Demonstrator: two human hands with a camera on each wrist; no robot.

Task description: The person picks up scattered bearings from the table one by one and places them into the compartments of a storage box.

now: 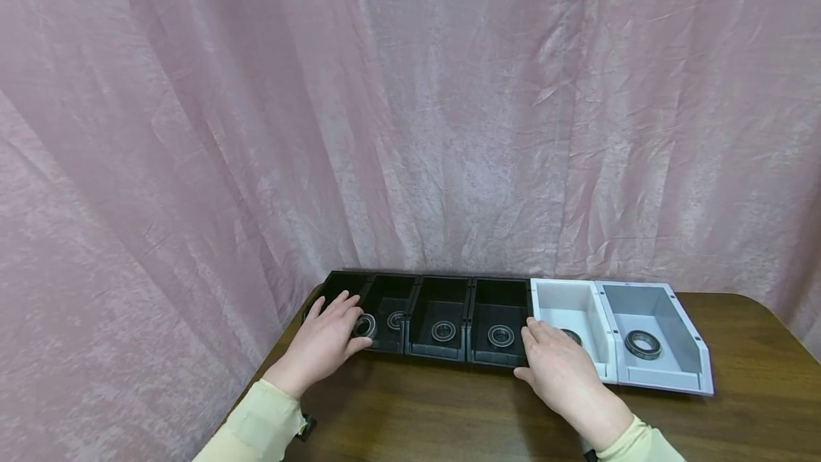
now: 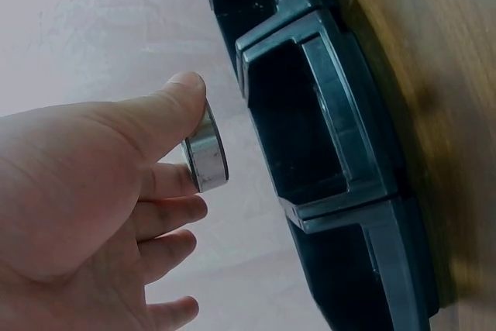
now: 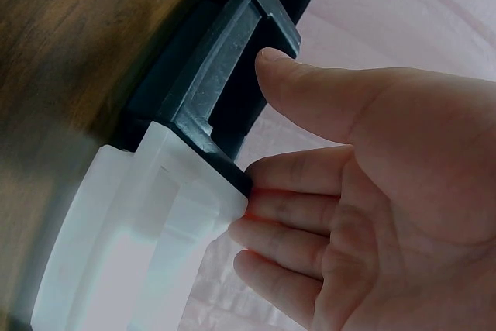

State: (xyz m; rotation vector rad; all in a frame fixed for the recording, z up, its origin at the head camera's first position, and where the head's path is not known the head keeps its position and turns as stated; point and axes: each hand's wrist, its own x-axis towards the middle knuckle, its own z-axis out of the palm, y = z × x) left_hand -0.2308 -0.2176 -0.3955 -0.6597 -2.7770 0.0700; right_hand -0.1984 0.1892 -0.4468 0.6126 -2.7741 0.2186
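Note:
My left hand (image 1: 323,342) pinches a ball bearing (image 2: 208,153) between thumb and index finger, above the black bins at the left end of the row. In the left wrist view the bearing is held on edge, its shiny outer rim showing, and the other fingers are spread. My right hand (image 1: 559,363) holds nothing; its fingertips are right at the rim where a black bin (image 3: 205,75) meets the white bin (image 3: 167,215). One bearing (image 1: 443,331) lies flat in a black bin, another bearing (image 1: 501,336) in the black bin to its right.
The row of bins stands on a brown wooden table (image 1: 410,412). A further bearing (image 1: 395,320) lies in a black bin near my left hand. At the right end, a light grey bin (image 1: 693,355) holds a larger bearing (image 1: 643,344). A pink curtain (image 1: 449,127) hangs behind.

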